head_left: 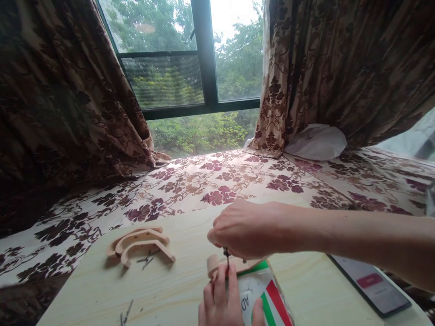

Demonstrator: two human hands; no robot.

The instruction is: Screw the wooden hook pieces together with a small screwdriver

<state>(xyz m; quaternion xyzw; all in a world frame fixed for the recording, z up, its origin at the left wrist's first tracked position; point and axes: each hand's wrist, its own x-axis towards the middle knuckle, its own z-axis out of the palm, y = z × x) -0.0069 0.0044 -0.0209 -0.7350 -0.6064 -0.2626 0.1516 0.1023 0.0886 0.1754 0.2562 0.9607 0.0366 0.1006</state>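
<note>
My right hand [237,226] comes in from the right and is closed around a tool whose handle is hidden in the fist. A thin dark metal shaft [227,257] points down from it. Below lies a pale wooden piece [212,265], partly covered by both hands, with a small dark fitting on its right part. My left hand [223,303] has its fingers stretched forward, fingertips against the near side of the wooden piece around the shaft's lower end. Its thumb is spread over a white, green and red packet [268,307], which lies under the piece.
Several curved wooden pieces [144,245] lie on the left of the light wooden table [175,292], with dark screws [148,259] beside them. More screws [126,317] lie nearer. A phone [370,286] rests at the right, under my right forearm. Behind is floral cloth [218,175] below a window.
</note>
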